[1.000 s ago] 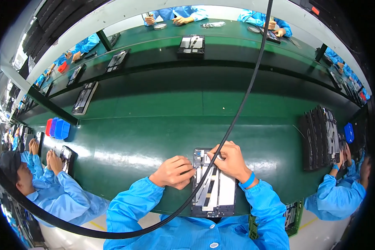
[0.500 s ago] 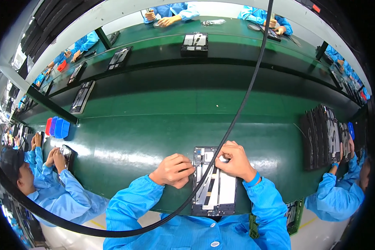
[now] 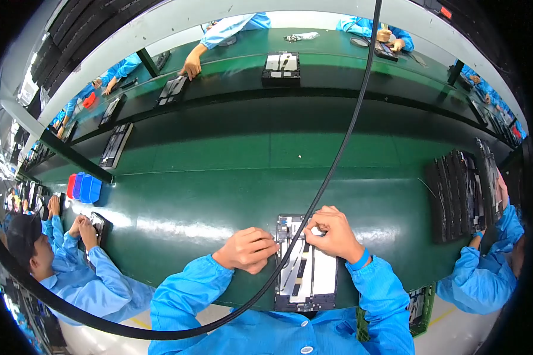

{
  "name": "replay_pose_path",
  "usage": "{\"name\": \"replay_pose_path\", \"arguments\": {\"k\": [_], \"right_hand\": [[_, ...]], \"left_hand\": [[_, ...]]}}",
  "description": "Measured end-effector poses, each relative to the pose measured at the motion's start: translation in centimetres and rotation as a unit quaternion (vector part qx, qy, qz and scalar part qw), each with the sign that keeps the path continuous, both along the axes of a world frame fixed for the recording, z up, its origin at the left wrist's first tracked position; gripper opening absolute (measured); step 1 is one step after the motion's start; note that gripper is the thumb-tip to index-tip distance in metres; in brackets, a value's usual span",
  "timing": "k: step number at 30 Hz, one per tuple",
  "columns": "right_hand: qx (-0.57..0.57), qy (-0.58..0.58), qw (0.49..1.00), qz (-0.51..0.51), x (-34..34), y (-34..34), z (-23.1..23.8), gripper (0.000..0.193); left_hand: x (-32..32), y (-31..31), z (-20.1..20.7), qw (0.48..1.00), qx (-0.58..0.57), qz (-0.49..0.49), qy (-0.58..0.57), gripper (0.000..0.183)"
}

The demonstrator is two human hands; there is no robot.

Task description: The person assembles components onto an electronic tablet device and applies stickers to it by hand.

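An opened tablet (image 3: 324,273) lies flat on the green bench close to my body, its white panels, dark strips and circuit boards showing. My left hand (image 3: 246,249) is closed, its fingertips pinched together at the tablet's left edge. Over the upper right part of the tablet, my right hand (image 3: 337,235) is closed in a pinch, with thumb and forefinger together. A small pale thing shows by the right fingers, too small to name. What the left fingertips hold, if anything, is hidden. A black cable hangs in front of the tablet's middle.
The black cable (image 3: 337,160) crosses the view. At right stands a stack of tablets (image 3: 456,195), with a co-worker beside it. Blue and red bins (image 3: 89,188) sit at left near another co-worker. Several opened tablets, including one tablet (image 3: 281,70), rest along the shelf. A green crate (image 3: 421,310) is below.
My hands stay pinched at nearly the same places on the tablet. Across the bench, a co-worker's arm has reached to a tablet on the shelf. At right, a tablet now stands higher beside the stack.
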State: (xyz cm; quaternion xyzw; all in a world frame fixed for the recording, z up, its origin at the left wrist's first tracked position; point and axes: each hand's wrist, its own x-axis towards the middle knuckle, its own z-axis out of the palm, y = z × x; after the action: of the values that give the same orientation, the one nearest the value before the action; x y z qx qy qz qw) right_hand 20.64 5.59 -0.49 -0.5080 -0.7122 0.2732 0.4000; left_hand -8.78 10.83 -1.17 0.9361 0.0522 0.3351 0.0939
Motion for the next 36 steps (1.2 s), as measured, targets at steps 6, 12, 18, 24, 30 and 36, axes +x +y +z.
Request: {"name": "replay_pose_path", "arguments": {"k": [6,12,18,24,30,36], "right_hand": [[0.014,-0.007,0.999,0.05,0.7,0.2,0.1,0.013],[0.036,-0.03,0.993,0.108,0.9,0.3,0.3,0.014],[0.024,-0.037,0.991,0.128,1.1,0.2,0.6,0.014],[-0.011,0.007,0.991,0.131,1.5,0.2,0.2,0.015],[-0.031,0.04,0.99,0.134,1.8,0.2,-0.3,0.015],[0.005,-0.028,0.989,0.143,1.5,-0.1,0.2,0.013]], "left_hand": [[0.1,0.2,-0.1,1.0,-0.008,0.001,0.01,0.043],[0.2,0.4,-0.4,1.0,0.019,0.001,0.015,0.042],[0.3,-0.1,-0.1,0.999,0.019,0.042,0.013,0.041],[0.7,-1.1,-0.1,0.996,-0.029,0.082,0.009,0.038],[0.7,-3.4,0.1,0.987,-0.073,0.143,0.024,0.032],[0.6,-4.0,0.2,0.979,-0.12,0.154,0.061,0.035]]}}
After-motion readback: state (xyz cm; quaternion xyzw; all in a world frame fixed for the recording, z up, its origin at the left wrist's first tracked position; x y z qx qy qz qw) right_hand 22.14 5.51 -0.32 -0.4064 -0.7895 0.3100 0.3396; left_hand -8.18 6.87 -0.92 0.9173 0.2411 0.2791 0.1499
